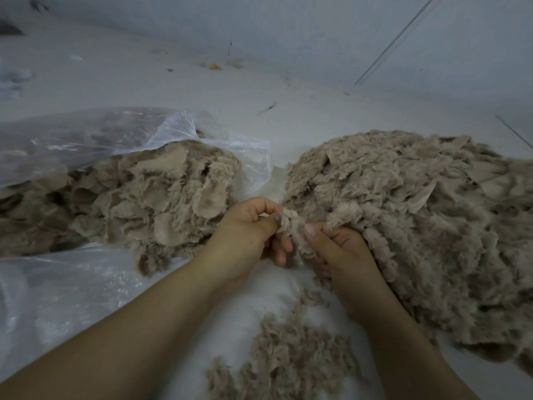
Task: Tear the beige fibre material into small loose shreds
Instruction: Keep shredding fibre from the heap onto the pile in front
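Note:
A small piece of beige fibre material [294, 235] hangs between both hands at the centre of the view. My left hand [245, 235] pinches its left edge between thumb and curled fingers. My right hand [343, 252] pinches its right side, thumb on top, pressed against a big heap of beige fibre [418, 226] on the right. Small loose shreds [288, 356] lie on the white surface below my hands. Another mass of beige fibre pieces [138, 203] spills from a clear plastic bag [86, 140] on the left.
The white surface [230, 96] runs back to a pale wall [288, 24]. A few small scraps [215, 66] lie near the wall's foot. A thin rod [398, 39] leans at the upper right. Plastic sheeting [57, 290] covers the lower left.

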The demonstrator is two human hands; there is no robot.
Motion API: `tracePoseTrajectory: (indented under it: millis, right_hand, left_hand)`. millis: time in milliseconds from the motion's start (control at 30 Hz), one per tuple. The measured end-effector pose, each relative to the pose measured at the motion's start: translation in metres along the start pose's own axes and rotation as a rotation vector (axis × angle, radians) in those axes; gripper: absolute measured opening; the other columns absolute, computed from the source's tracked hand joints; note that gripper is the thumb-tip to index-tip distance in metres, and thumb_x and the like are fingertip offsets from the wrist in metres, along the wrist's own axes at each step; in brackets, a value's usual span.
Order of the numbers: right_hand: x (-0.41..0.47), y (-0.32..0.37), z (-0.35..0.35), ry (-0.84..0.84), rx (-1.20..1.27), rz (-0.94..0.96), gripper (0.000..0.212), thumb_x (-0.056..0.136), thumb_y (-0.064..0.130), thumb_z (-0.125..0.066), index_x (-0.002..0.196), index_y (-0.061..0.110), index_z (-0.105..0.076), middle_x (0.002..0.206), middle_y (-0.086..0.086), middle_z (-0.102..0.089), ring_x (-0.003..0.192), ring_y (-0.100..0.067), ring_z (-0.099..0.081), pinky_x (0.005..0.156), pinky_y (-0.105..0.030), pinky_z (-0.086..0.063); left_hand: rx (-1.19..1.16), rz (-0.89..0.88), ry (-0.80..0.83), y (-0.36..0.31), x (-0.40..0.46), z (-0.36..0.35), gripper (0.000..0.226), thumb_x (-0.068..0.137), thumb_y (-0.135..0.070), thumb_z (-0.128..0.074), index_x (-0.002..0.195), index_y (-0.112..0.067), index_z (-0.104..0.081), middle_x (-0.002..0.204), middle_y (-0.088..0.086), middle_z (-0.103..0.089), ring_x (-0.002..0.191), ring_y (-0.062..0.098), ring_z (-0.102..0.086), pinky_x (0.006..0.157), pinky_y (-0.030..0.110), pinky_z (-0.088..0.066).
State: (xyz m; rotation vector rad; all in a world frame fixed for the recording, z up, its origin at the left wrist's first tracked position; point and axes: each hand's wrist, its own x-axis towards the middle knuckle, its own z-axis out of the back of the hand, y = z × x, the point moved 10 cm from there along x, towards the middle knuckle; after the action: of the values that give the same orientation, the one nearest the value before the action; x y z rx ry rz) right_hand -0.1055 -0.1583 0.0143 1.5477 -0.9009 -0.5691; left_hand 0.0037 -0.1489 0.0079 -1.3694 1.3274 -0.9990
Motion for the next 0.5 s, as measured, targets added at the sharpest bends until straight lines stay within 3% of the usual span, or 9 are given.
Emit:
tracePoseTrajectory:
  millis: [167, 267, 300, 367, 500]
  right_hand:
    - [-0.001, 0.0, -0.002, 0.009, 0.007, -0.009, 0.032, 0.1, 0.012, -0.05, 0.083, -0.011, -0.064, 0.08, -0.03, -0.065, 0.079, -0.034, -0.066, 0.079, -0.033, -0.053]
    - [-0.003, 0.001, 0.008, -0.106, -0.026, -0.023, 0.04, 0.098, 0.014, -0.051, 0.061, 0.012, -0.066, 0.051, 0.001, -0.06, 0.044, -0.002, -0.054, 0.047, -0.011, -0.044]
    - [-0.004, 0.0, 0.012, -0.142, -0.031, -0.033, 0.043, 0.098, 0.016, -0.051, 0.056, 0.016, -0.063, 0.045, 0.009, -0.053, 0.039, 0.002, -0.047, 0.042, -0.01, -0.039]
    - [-0.004, -0.003, 0.014, -0.158, -0.043, -0.048, 0.05, 0.1, 0.011, -0.047, 0.055, 0.021, -0.067, 0.043, 0.012, -0.052, 0.038, 0.003, -0.047, 0.041, -0.009, -0.038]
    - [-0.004, -0.005, 0.011, -0.139, 0.004, -0.048, 0.049, 0.1, 0.012, -0.046, 0.058, 0.021, -0.07, 0.047, 0.01, -0.057, 0.043, 0.002, -0.053, 0.045, -0.01, -0.042]
  left_hand:
    - [0.005, 0.061, -0.024, 0.01, 0.0, 0.0, 0.017, 0.098, -0.001, -0.045, 0.085, -0.006, -0.056, 0.054, 0.012, -0.058, 0.038, 0.021, -0.047, 0.043, 0.025, -0.04]
    - [-0.071, 0.083, 0.025, 0.008, 0.001, -0.003, 0.012, 0.084, -0.003, -0.05, 0.091, -0.007, -0.058, 0.06, 0.014, -0.059, 0.044, 0.024, -0.051, 0.046, 0.027, -0.042]
    - [-0.069, 0.085, 0.077, 0.007, 0.0, -0.007, 0.023, 0.076, -0.006, -0.052, 0.097, -0.008, -0.061, 0.066, 0.014, -0.06, 0.049, 0.025, -0.054, 0.048, 0.028, -0.043]
    - [-0.012, 0.059, 0.155, 0.007, -0.001, -0.013, 0.038, 0.071, -0.006, -0.058, 0.108, -0.01, -0.064, 0.078, 0.016, -0.06, 0.057, 0.024, -0.057, 0.05, 0.029, -0.045]
    - [0.023, -0.044, 0.008, 0.002, 0.002, -0.002, 0.006, 0.088, -0.003, -0.065, 0.088, 0.003, -0.064, 0.067, 0.019, -0.058, 0.049, 0.021, -0.052, 0.046, 0.024, -0.042]
